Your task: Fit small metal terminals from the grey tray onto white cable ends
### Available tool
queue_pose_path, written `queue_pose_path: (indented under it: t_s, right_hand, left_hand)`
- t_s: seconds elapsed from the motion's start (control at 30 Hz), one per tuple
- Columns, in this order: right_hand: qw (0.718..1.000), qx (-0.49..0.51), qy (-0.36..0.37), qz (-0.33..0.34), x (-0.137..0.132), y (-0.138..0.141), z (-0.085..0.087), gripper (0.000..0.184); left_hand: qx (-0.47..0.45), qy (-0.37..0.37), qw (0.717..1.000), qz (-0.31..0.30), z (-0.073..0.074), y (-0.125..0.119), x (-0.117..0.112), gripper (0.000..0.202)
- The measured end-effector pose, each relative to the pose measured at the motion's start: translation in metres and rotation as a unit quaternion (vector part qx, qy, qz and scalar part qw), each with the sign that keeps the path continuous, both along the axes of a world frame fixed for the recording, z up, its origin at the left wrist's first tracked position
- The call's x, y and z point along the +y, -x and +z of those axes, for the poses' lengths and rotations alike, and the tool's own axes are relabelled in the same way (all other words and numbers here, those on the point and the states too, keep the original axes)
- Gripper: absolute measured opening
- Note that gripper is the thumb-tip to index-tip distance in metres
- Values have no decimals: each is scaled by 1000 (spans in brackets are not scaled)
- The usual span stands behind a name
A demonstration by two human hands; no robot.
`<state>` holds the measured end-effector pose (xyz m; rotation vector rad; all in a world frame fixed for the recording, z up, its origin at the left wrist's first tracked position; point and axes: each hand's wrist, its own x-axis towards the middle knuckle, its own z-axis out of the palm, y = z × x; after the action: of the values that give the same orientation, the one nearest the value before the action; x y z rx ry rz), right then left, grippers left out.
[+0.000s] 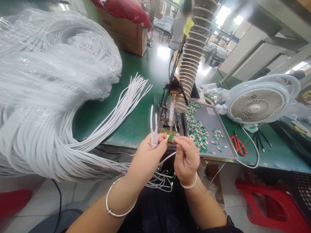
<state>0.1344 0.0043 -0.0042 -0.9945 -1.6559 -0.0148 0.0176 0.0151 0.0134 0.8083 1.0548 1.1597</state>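
Observation:
My left hand (148,155) is closed around several white cables (154,137), whose stripped ends with reddish tips stand up above the fingers. Its thumb tip is beside a small green circuit board (171,137) under the tip of a mounted soldering iron (171,113). From the other side, my right hand (187,157) pinches at the silver end of that board; the fingers partly hide it. A thin wire runs down past the right wrist. Below the hands hang white cables (160,184), some with green boards on their ends.
A grey tray (218,118) of loose green boards lies right of the iron, with red-handled pliers (239,145) and a fan (257,102) beyond. A large white cable bundle (48,129) fills the left. A ribbed duct (194,55) rises behind the iron. Another person (175,32) is in the background.

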Motion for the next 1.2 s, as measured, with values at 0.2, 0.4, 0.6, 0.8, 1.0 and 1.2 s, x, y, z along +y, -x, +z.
queue_pose_path:
  t_s: [0.2, 0.4, 0.6, 0.8, 1.0, 1.2]
  right_hand:
    - [998, -23, 49, -25, 0, 1, -2, 23]
    - [996, -23, 76, -50, 1, 1, -5, 14]
    - [997, -34, 66, -20, -3, 3, -6, 23]
    - [994, 65, 87, -27, -6, 5, -15, 29]
    - [996, 67, 57, -21, -4, 3, -12, 25]
    - [998, 60, 34, 15, 0, 3, -10, 27]
  left_hand:
    - [42, -73, 996, -30, -10, 5, 0, 11]
    - [134, -73, 985, -83, -9, 12, 2, 14]
    - [157, -85, 977, -112, -3, 13, 4, 13]
    - [120, -94, 985, -84, -5, 11, 3, 12]
    - [146, -99, 982, -67, 1, 10, 5, 8]
    - [171, -119, 977, -55, 9, 9, 6, 6]
